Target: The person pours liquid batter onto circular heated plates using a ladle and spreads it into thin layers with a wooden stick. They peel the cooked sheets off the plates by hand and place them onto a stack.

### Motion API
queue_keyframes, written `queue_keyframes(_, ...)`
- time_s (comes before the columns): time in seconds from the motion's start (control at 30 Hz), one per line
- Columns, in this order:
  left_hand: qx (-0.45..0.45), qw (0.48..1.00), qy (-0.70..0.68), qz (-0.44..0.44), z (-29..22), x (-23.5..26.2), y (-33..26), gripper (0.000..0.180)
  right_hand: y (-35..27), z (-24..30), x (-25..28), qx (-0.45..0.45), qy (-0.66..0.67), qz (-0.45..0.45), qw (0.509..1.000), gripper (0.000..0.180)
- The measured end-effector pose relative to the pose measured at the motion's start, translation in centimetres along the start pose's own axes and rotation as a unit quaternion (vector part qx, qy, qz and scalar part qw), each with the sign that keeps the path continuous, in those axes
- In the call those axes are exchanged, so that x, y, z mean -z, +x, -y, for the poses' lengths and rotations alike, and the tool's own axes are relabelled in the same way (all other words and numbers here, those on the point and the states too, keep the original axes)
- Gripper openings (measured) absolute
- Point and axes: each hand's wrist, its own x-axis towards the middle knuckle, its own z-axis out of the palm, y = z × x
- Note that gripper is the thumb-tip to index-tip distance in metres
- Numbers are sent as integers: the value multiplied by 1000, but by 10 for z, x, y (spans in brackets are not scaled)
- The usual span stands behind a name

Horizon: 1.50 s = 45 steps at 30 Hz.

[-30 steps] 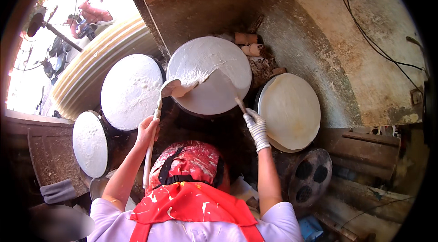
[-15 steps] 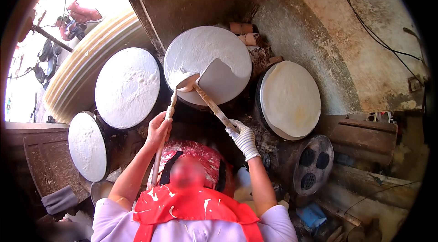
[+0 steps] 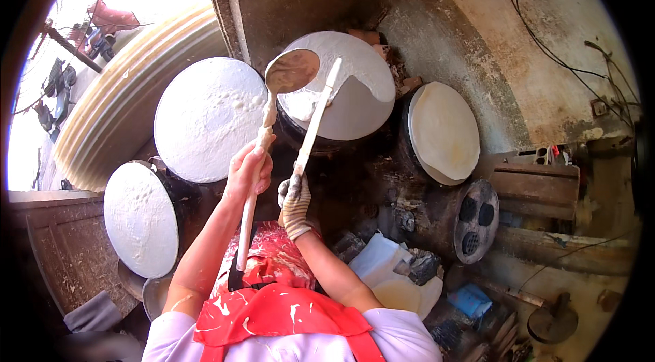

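Observation:
A ladle (image 3: 292, 71) with a wide round bowl is raised over the near left part of the middle round griddle's white batter sheet (image 3: 329, 48). My bare left hand (image 3: 249, 169) is closed round its long batter-smeared handle. My right hand (image 3: 295, 206), in a striped, soiled glove, grips a flat wooden scraper (image 3: 318, 116). The scraper points up, its pale tip over the same sheet, just right of the ladle and apart from it. A jagged edge on the sheet borders a smoother grey-white area (image 3: 351, 113). The ladle hides part of the sheet.
White sheets cover the left griddle (image 3: 208, 120), the near left griddle (image 3: 141, 219) and the right griddle (image 3: 445, 131). A stove with round briquette holes (image 3: 476, 220) stands at right. A white plastic bag (image 3: 379, 259) lies below it. A curved wall (image 3: 471, 68) rises behind.
The ladle has come away from the scraper and risen, bowl facing up into view. My right hand has moved left, swinging the scraper more upright. The whole view has shifted slightly.

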Motion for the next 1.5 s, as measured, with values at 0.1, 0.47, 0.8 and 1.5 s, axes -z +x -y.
queue_keyframes(0.1, 23, 997, -61, 29, 4, 11, -7, 43, -14, -4, 12, 79, 18, -2, 997, 38)
queue_keyframes(0.47, 65, 976, -205, 34, 23, 47, -5, 42, 52, -50, -39, 9, -118, 23, 993, 38)
queue_keyframes(0.8, 46, 950, -272, 145, -25, 8, -44, 45, 6, -14, 43, -149, -15, 20, 988, 49)
queue_keyframes(1.5, 51, 969, -243, 9, 28, -8, -47, 44, 35, 85, 167, -215, -159, 79, 960, 53)
